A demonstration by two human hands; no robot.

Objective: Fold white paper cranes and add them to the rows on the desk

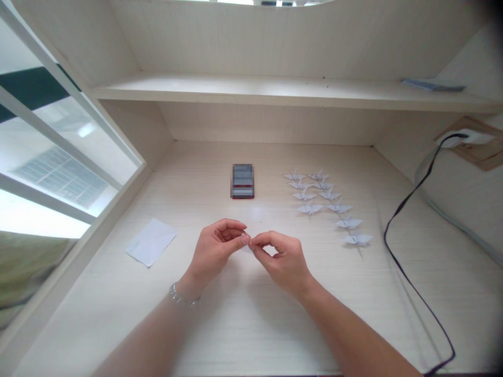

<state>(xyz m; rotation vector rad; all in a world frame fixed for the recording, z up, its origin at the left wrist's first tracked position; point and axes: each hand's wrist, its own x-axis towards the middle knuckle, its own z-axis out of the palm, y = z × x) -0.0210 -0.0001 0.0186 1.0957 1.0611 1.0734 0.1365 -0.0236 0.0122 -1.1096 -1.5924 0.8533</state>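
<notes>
My left hand (215, 250) and my right hand (280, 262) meet above the pale wooden desktop (236, 319), their fingertips pinching a small piece of white folded paper (247, 248). Most of that paper is hidden by my fingers. To the left of my hands lies a loose sheet of white paper (151, 242). Further forward and to the right, several white origami cranes (326, 201) stand in rows, out of reach of my fingers. A thin bracelet (184, 295) circles my left wrist.
A dark rectangular object (242, 181), blurred on top, lies on the desk ahead. A black cable (408, 230) runs down the right side from a wall socket (467, 138). A shelf (275, 90) spans overhead, and a window (58, 141) bounds the left.
</notes>
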